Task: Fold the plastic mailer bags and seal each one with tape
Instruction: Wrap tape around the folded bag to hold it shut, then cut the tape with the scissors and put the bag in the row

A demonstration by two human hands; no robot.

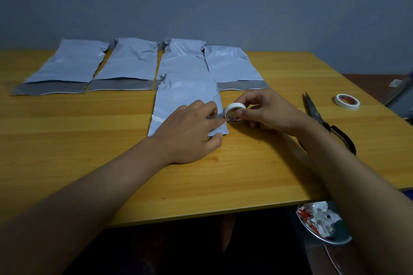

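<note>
The right hand (266,110) has its fingers and thumb curled round a small roll of white tape (234,114), holding it on edge just off the right side of the nearest mailer bag (187,100). A strip of tape (157,118) runs from the roll leftwards across the bag's lower part, its loose end showing at the bag's left edge. The left hand (192,129) lies palm down on that bag, fingers fairly straight and pressing on the strip close to the roll, thumb resting by the bag's near edge; it grips nothing.

The bag under the hands is a pale grey-white plastic one, folded narrow, lying lengthways away from the person on the yellow wooden worktop (89,140). Its far end overlaps the third of four more mailer bags laid side by side along the back of the worktop: the leftmost bag (67,62), the second bag (129,62), the third bag (181,56) and the fourth bag (230,65). Where their near ends show, the flaps lie open as darker grey bands.

To the right of the right hand, a pair of dark scissors (321,118) lies on the worktop, blades pointing away, and beyond them sits a second roll of tape (347,101), flat on its side. Below the worktop's near right corner there is a bin (321,227) holding crumpled scraps.
</note>
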